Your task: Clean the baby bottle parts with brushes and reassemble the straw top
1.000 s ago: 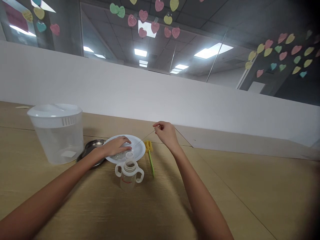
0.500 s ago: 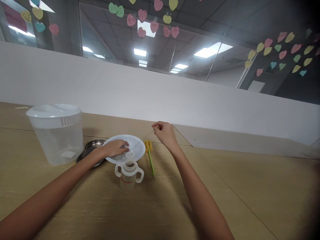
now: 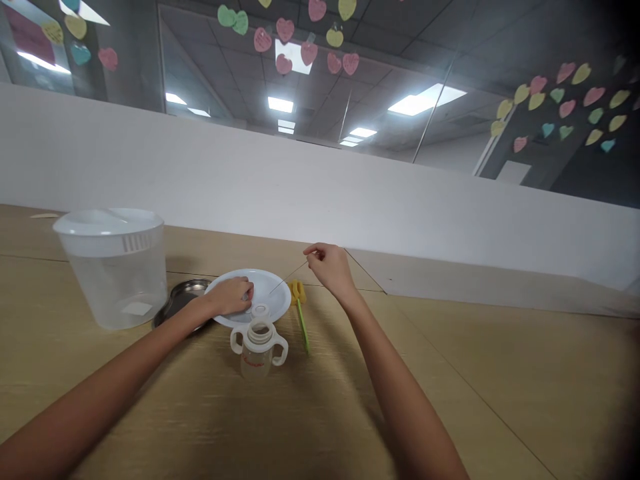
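My left hand (image 3: 231, 295) is curled in the white dish (image 3: 275, 283), its fingers closed round something clear and mostly hidden. My right hand (image 3: 330, 267), raised right of the dish, pinches the end of a thin rod (image 3: 289, 277) that slants down into the dish. At the dish's near edge sits a small white cap-like part (image 3: 261, 311). In front of it a clear baby bottle (image 3: 255, 363) stands upright, its mouth uncovered, with a white handle on each side.
A yellow sponge brush (image 3: 297, 292) with a green handle lies right of the dish. Left of it are a steel tray (image 3: 175, 300), partly behind my left arm, and a tall translucent bucket (image 3: 117, 283) with a white lid. A white wall (image 3: 320, 193) bounds the table behind.
The fingers of my left hand have curled in over the clear thing in the dish, which showed more before. My right hand and the rod have hardly moved.
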A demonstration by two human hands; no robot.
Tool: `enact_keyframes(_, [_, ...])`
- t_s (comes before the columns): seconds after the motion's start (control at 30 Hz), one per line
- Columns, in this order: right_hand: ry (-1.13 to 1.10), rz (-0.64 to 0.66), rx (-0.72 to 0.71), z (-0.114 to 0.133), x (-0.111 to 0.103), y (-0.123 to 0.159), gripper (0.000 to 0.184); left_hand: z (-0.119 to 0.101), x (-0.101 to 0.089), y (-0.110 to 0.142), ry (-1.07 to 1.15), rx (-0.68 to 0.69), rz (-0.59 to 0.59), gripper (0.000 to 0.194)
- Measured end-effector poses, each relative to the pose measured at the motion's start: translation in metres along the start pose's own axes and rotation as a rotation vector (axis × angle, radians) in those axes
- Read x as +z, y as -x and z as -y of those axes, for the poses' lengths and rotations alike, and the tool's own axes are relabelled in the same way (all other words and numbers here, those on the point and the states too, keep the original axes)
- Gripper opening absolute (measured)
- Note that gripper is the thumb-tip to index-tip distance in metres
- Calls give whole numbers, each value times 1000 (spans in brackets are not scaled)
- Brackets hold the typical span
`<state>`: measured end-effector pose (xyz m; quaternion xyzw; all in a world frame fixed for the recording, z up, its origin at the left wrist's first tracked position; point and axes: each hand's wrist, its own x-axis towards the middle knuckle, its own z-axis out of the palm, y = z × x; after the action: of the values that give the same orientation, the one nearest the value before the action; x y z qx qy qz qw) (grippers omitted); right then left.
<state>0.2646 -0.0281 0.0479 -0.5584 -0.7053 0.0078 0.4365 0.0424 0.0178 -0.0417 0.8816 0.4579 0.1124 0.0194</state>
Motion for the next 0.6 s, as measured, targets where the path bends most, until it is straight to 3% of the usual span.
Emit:
enact_keyframes(0.3, [24,9,-12,0,1,0,25,3,-2,0,-39,58,-25,17])
enact_keyframes(0.6, [233,140,16,-5,8,-1,27,9,4,-2,-113,144,-7,21])
